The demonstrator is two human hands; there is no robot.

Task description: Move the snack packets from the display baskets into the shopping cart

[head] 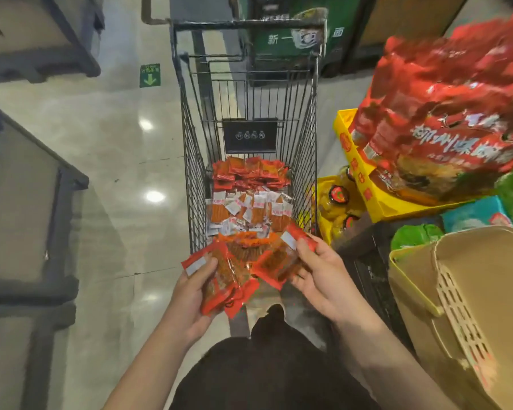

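Two hands: both grip red snack packets just above the near end of the shopping cart (249,137).
Left hand (193,294): fingers and thumb curled around a stack of packets (225,282), which juts up and rightward from the palm.
Right hand (317,273): thumb and fingers pinch another bunch of packets (279,261), which lies to the left of the palm, its far corner above the thumb.
Between the hands: the two bundles nearly touch.
Cart contents: red packets (249,173) piled at the far end, white-labelled orange packets (249,211) nearer.
Right of cart: a beige basket (468,291), yellow tray (365,190) and big red bags (444,113).
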